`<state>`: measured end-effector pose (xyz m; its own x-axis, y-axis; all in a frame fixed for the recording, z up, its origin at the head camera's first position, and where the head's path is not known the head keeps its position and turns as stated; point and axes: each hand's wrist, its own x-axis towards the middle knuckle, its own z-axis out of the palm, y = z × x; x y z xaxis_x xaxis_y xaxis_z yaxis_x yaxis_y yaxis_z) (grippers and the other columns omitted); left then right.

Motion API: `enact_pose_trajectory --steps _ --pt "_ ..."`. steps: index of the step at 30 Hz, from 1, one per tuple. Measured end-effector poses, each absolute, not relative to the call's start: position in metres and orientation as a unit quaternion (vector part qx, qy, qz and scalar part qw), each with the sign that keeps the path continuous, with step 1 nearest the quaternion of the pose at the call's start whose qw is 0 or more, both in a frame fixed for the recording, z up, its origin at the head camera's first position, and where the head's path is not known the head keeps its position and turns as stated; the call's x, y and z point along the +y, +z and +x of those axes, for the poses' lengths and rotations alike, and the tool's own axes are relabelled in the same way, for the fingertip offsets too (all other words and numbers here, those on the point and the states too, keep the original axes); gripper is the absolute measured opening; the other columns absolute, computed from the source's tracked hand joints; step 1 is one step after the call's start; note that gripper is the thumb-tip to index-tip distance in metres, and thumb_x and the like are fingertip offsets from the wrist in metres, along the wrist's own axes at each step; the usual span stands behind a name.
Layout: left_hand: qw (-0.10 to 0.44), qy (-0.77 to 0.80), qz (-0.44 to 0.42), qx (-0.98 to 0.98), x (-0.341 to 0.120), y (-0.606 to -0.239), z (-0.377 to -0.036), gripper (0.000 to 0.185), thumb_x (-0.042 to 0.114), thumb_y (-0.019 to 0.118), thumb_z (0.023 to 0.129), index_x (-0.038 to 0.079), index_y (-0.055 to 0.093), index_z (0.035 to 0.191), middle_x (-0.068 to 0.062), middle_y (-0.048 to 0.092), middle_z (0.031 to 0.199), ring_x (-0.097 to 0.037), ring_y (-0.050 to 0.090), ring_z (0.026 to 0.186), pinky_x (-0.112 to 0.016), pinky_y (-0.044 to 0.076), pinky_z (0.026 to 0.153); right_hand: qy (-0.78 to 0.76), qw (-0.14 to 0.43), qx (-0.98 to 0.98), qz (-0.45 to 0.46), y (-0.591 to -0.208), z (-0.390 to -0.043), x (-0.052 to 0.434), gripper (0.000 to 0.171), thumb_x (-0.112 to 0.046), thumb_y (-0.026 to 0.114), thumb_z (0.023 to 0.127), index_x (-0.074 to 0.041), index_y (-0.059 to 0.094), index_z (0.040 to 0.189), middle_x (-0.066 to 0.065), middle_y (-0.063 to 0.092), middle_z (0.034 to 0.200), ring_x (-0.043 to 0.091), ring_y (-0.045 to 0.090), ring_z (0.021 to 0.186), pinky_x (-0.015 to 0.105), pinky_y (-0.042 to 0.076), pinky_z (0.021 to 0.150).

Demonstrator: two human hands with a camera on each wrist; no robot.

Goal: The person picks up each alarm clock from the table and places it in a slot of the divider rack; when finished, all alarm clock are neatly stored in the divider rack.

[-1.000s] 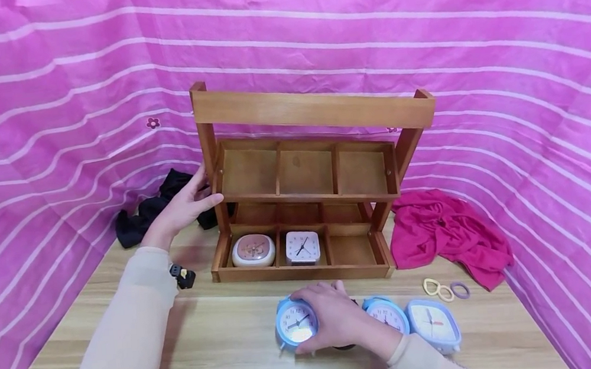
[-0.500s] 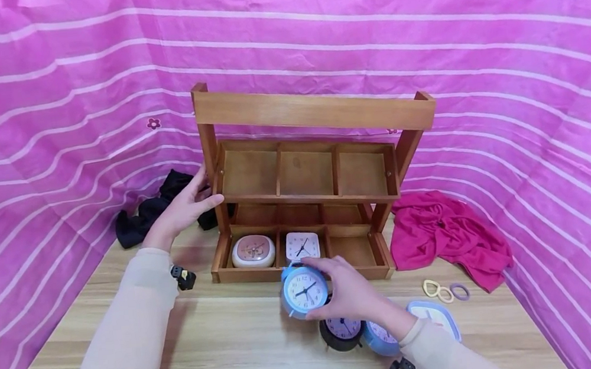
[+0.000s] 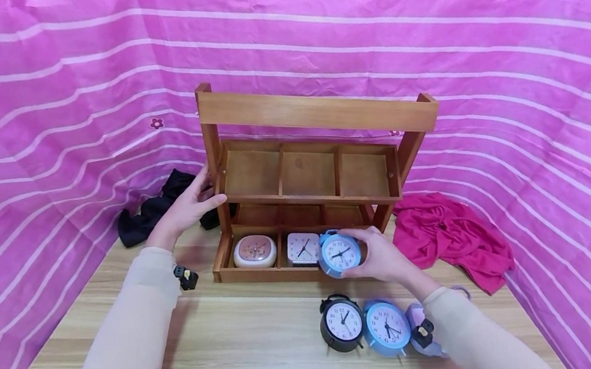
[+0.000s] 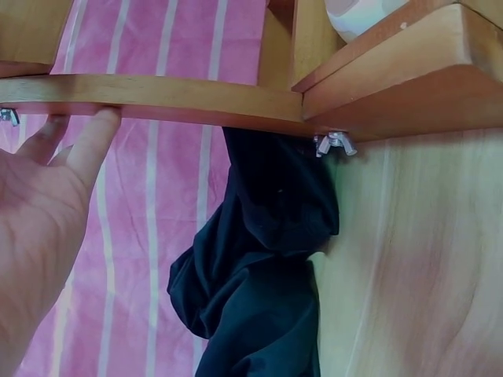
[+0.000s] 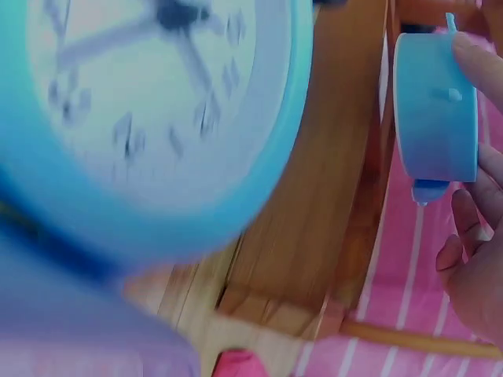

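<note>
My right hand (image 3: 382,256) pinches a light blue twin-bell alarm clock (image 3: 340,255) by its edge, at the front of the wooden shelf's (image 3: 315,111) lower right compartment. In the right wrist view, this clock (image 5: 436,110) shows side-on between thumb and fingers. Fingers of my left hand (image 3: 183,210) touch the shelf's left post (image 4: 181,100), fairly straight in the left wrist view. A round-cornered cream clock (image 3: 255,251) sits in the lower left compartment, and a white square clock (image 3: 303,248) in the middle one.
On the table stand a black alarm clock (image 3: 342,324), another blue one (image 3: 387,326) and a pale blue square clock (image 3: 422,338) partly behind my right wrist. Black cloth (image 3: 144,220) lies behind the left hand. Crimson cloth (image 3: 450,235) lies right of the shelf.
My right hand has lifted the light blue clock off the table and carried it up and right, across to the shelf's lower right compartment. The left hand has stayed at the post.
</note>
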<state>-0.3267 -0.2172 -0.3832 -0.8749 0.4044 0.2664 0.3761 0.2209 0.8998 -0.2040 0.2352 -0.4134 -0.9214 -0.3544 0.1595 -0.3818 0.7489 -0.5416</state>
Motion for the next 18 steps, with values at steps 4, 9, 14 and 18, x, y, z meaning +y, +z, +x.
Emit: enact_pose_trajectory --steps 4,9,14,18 --pt "0.009 0.579 0.242 0.778 -0.217 -0.385 -0.326 0.093 0.014 0.065 0.105 0.04 0.002 0.168 -0.021 0.018 0.171 -0.046 0.026 0.153 -0.058 0.024 0.123 0.298 0.021 -0.938 0.177 -0.42 -0.216 0.25 0.09 -0.042 0.099 0.068 -0.021 0.061 0.147 0.005 0.065 0.125 0.025 0.051 0.115 0.039 0.059 0.084" --pt "0.002 0.581 0.235 0.779 -0.215 -0.384 -0.323 0.092 0.013 0.064 0.105 0.035 0.0 0.169 -0.023 0.017 0.171 -0.048 0.026 0.153 -0.059 0.025 0.122 0.301 0.008 -0.935 0.189 -0.425 -0.23 0.265 0.087 -0.038 0.098 0.072 -0.016 0.06 0.146 0.007 0.067 0.126 0.025 0.06 0.114 0.042 0.059 0.092" --pt "-0.001 0.578 0.229 0.783 -0.213 -0.381 -0.321 0.092 0.015 0.063 0.105 0.035 0.0 0.169 -0.021 0.016 0.171 -0.047 0.025 0.153 -0.058 0.025 0.123 0.312 -0.011 -0.932 0.184 -0.424 -0.238 0.272 0.085 -0.038 0.097 0.074 -0.014 0.06 0.146 0.008 0.068 0.129 0.026 0.063 0.114 0.047 0.058 0.096" --pt "0.003 0.582 0.233 0.779 -0.212 -0.38 -0.321 0.091 0.013 0.062 0.106 0.036 0.0 0.169 -0.021 0.015 0.172 -0.046 0.023 0.154 -0.056 0.023 0.124 0.293 -0.03 -0.939 0.177 -0.427 -0.243 0.278 0.085 -0.04 0.096 0.073 -0.015 0.061 0.146 0.009 0.068 0.127 0.026 0.062 0.112 0.048 0.057 0.096"
